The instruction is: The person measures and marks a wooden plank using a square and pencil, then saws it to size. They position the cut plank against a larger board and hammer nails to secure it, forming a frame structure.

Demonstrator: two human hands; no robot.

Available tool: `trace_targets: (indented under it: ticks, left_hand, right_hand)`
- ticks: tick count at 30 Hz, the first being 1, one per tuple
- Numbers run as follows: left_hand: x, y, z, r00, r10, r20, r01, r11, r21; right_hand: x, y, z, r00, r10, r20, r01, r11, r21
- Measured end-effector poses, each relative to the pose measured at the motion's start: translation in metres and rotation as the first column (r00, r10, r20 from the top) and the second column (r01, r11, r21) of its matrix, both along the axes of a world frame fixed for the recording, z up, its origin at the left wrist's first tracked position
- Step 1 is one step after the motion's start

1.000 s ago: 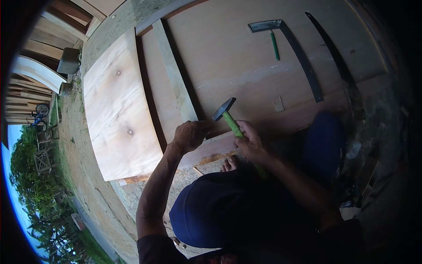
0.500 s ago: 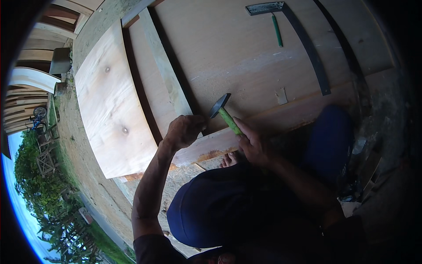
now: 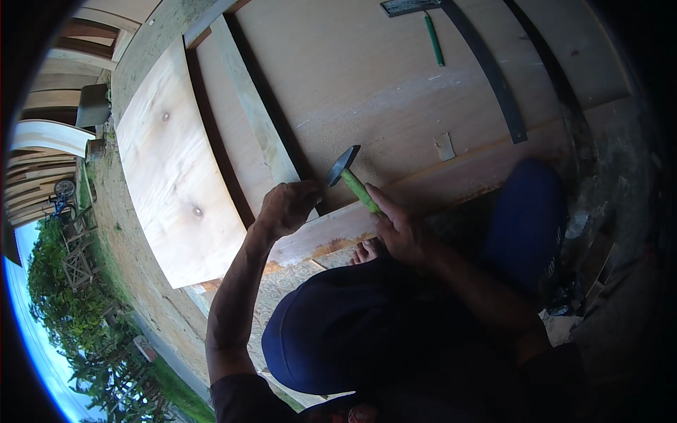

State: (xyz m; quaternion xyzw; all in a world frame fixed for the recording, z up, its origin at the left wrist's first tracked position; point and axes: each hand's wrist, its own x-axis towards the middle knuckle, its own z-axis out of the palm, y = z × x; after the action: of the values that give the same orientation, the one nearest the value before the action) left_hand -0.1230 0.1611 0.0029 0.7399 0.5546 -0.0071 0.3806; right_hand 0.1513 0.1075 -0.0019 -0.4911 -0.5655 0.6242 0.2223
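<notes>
My right hand [image 3: 400, 229] grips a hammer [image 3: 360, 190] by its green handle. The dark hammer head hovers close to the fingertips of my left hand [image 3: 285, 209]. That left hand is closed in a pinch at the near end of a wooden slat [image 3: 255, 106], where the slat meets the edge board [image 3: 324, 231] of a large panel. Whatever lies between its fingers is too small or hidden to make out. A pale plywood sheet [image 3: 176, 162] covers the left part of the frame, beside the slat.
On the panel [image 3: 338, 77] lie a green pencil [image 3: 434, 41], a dark metal square [image 3: 486, 74] and a small scrap [image 3: 445, 146]. My knees in blue trousers are close to the near edge. Curved wooden pieces [image 3: 42, 166] and a bicycle [image 3: 62, 194] stand at the far left.
The whole view has shifted slightly, so things appear a little further left and up. Both hands keep nearly the same pose, with the hammer still beside the left fingertips.
</notes>
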Motion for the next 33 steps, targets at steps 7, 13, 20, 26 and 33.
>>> trace_targets:
  ticks: [7,13,20,26,33]
  left_hand:
    - [0.012,0.006,0.011,0.975,-0.109,-0.193,0.101,0.994,-0.048]
    - [0.011,0.008,0.008,0.995,-0.072,-0.064,0.069,0.997,-0.043]
    - [0.003,0.008,0.009,0.996,0.092,-0.015,-0.093,0.971,-0.221]
    - [-0.006,0.000,-0.008,0.999,-0.029,0.035,0.030,0.999,-0.014]
    - [0.001,0.000,0.004,0.995,-0.066,-0.080,0.063,0.997,-0.037]
  right_hand:
    - [0.001,0.010,0.016,1.000,0.024,-0.002,-0.024,0.969,-0.245]
    - [-0.001,-0.003,-0.007,0.999,-0.044,-0.002,0.043,0.971,0.234]
    - [0.001,0.005,0.012,1.000,-0.001,-0.018,-0.001,0.997,-0.074]
    - [0.000,0.000,0.002,1.000,0.011,-0.001,-0.011,1.000,0.003]
    - [0.003,0.005,0.015,0.997,0.065,0.029,-0.061,0.993,-0.103]
